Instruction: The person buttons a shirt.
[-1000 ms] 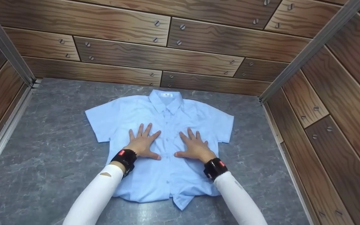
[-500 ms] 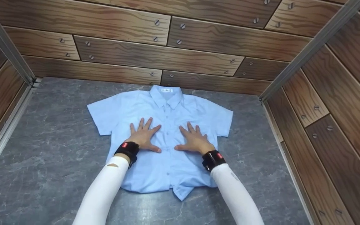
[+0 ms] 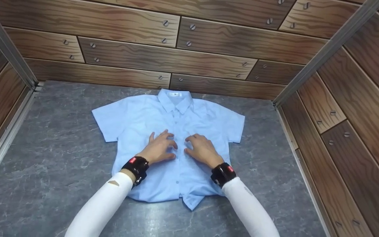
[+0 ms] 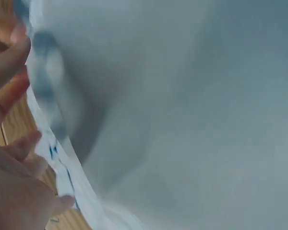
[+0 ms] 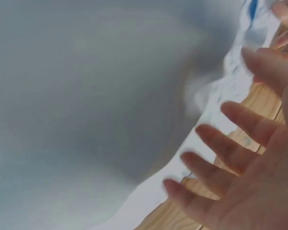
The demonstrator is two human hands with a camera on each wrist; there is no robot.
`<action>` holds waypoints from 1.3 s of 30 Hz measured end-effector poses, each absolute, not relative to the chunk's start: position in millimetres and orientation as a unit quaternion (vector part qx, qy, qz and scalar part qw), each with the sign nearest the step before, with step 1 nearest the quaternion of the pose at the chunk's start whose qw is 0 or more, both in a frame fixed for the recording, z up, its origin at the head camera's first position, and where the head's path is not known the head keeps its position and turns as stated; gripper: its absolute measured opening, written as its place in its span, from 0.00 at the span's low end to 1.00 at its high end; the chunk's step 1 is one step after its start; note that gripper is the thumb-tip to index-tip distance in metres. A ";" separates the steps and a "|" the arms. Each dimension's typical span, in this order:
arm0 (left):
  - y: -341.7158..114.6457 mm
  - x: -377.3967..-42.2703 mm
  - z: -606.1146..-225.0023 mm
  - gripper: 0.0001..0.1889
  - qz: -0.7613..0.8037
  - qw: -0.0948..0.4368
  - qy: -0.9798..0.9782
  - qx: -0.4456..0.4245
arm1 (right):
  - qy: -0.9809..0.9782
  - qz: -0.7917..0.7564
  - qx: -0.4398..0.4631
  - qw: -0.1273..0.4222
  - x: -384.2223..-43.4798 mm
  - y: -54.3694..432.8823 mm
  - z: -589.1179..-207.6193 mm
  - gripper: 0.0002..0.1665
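Observation:
A light blue short-sleeved button-up shirt [image 3: 173, 177] lies spread front side up, its collar toward the back wall and one lower corner sticking out toward me. My left hand [image 3: 158, 147] is over the chest just left of the button line, fingers loosely bent. Mirroring it on the other side, my right hand [image 3: 203, 149] has its fingers slightly curled. Neither hand holds any cloth. In the right wrist view the right hand's fingers [image 5: 221, 143] are spread apart over the pale fabric. The left wrist view shows the left hand [image 4: 19, 187] with parted fingers beside the shirt.
The shirt lies on a dark grey marbled surface [image 3: 61, 164]. A wood-patterned back wall [image 3: 127, 56] and a right side wall [image 3: 350, 131] enclose it, with a metal rail [image 3: 5, 144] along the left edge. The collar is close to the back wall.
The shirt first slid slightly toward the back wall under both flat, spread hands. Since then both hands have lifted, bent their fingers and drawn closer to the button line.

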State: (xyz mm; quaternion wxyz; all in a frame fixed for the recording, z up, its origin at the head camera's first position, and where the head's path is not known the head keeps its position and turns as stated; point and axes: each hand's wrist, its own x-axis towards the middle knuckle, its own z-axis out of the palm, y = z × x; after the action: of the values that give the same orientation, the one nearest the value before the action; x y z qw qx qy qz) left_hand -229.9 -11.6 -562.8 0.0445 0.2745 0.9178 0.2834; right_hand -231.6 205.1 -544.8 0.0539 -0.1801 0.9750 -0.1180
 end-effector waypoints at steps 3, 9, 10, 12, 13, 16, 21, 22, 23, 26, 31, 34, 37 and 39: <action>-8.6 -227.0 -565.8 0.11 0.286 0.037 0.913 0.290 | 0.969 -0.132 -0.206 0.016 -226.7 198.8 -546.8 0.11; -8.1 -223.4 -574.2 0.10 0.283 0.033 0.915 0.286 | 0.955 -0.185 -0.223 0.064 -221.3 190.6 -553.1 0.06; -8.4 -223.1 -575.6 0.09 0.285 0.027 0.914 0.288 | 0.952 -0.197 -0.219 0.080 -221.1 190.2 -553.8 0.06; -8.7 -222.6 -577.9 0.08 0.287 0.016 0.912 0.293 | 0.947 -0.221 -0.207 0.108 -220.9 190.2 -554.4 0.07; -8.8 -222.5 -578.8 0.08 0.289 0.009 0.911 0.295 | 0.943 -0.234 -0.203 0.120 -221.1 190.5 -554.7 0.08; -8.3 -223.1 -580.4 0.06 0.296 -0.010 0.908 0.297 | 0.931 -0.269 -0.193 0.153 -221.6 191.7 -554.7 0.09; -8.5 -224.2 -579.3 0.04 0.324 -0.016 0.902 0.286 | 0.909 -0.320 -0.189 0.187 -222.5 193.0 -553.5 0.10; -9.0 -224.2 -578.7 0.04 0.334 -0.015 0.899 0.282 | 0.906 -0.327 -0.188 0.190 -222.7 193.1 -553.2 0.09; -9.7 -224.0 -577.9 0.05 0.344 -0.012 0.897 0.278 | 0.904 -0.334 -0.185 0.191 -222.9 193.2 -553.2 0.09; -11.5 -223.0 -576.4 0.06 0.375 -0.001 0.888 0.266 | 0.901 -0.346 -0.177 0.193 -222.9 193.3 -553.2 0.09; -11.9 -220.6 -576.7 0.11 0.395 0.010 0.885 0.246 | 0.896 -0.363 -0.175 0.185 -223.1 193.7 -553.2 0.10; -10.9 -219.4 -578.1 0.13 0.395 0.011 0.889 0.229 | 0.894 -0.373 -0.174 0.178 -223.4 193.5 -554.0 0.10; -9.5 -218.7 -579.3 0.12 0.398 0.009 0.892 0.212 | 0.890 -0.383 -0.174 0.174 -223.4 192.7 -554.6 0.10; -8.7 -218.3 -579.5 0.10 0.405 0.004 0.891 0.203 | 0.888 -0.387 -0.176 0.175 -223.1 191.9 -554.6 0.10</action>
State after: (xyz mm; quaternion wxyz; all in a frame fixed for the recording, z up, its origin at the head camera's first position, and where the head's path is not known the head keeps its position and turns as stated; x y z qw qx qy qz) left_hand -218.3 -8.7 -579.5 0.0041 0.2034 0.8914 0.4049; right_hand -223.1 191.9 -554.6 0.1746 -0.1756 0.8882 -0.3869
